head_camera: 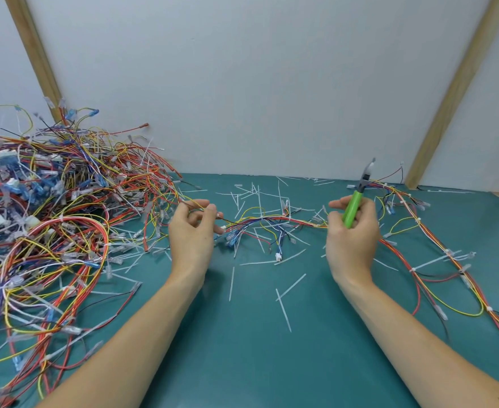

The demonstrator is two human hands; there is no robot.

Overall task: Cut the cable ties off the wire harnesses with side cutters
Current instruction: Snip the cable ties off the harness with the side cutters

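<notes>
A wire harness (268, 222) of red, yellow, blue and white wires stretches between my two hands over the green mat. My left hand (192, 231) pinches its left end between thumb and fingers. My right hand (352, 231) grips the green-handled side cutters (355, 201), jaws pointing up and away, and also holds the harness's right end. The harness runs on past my right hand, down the right side of the mat, with white cable ties (412, 270) still around it.
A big tangled pile of harnesses (45, 213) fills the left side of the green mat (257, 334). Several cut white cable ties (283, 310) lie scattered across the middle. A white wall with wooden battens (448, 92) stands behind.
</notes>
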